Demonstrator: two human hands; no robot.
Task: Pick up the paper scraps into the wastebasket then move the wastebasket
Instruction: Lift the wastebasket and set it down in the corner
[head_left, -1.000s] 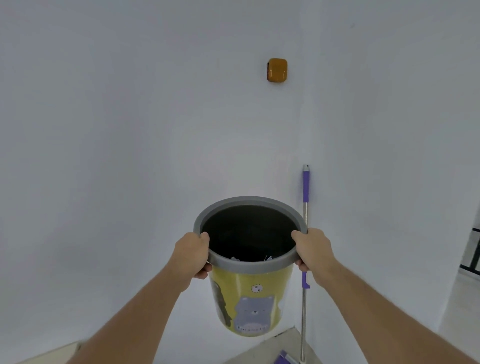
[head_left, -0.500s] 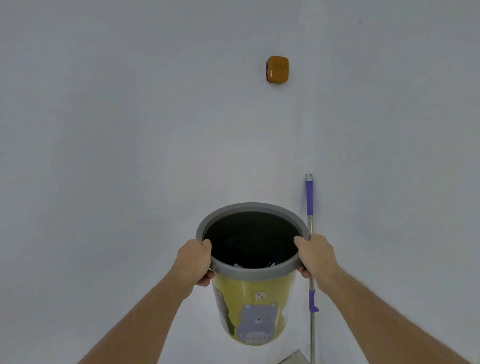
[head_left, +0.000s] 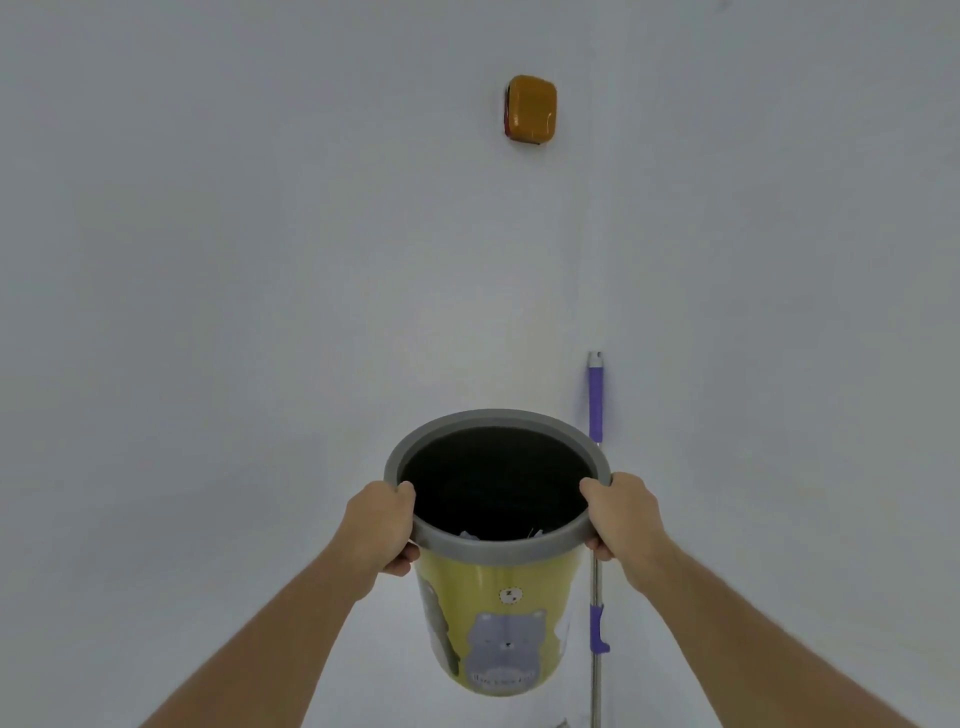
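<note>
Wastebasket (head_left: 498, 613), one only, yellow with a grey rim and a grey bear print, hangs in the air at six o'clock of the view. One left hand (head_left: 382, 525) grips the rim at nine o'clock, one right hand (head_left: 623, 514) at three, both closed around it. A few white paper scraps (head_left: 470, 534) peek inside. White walls meet in a corner; one purple-handled mop pole (head_left: 596, 405) leans there, one orange wall fitting (head_left: 531, 109) at twelve.
</note>
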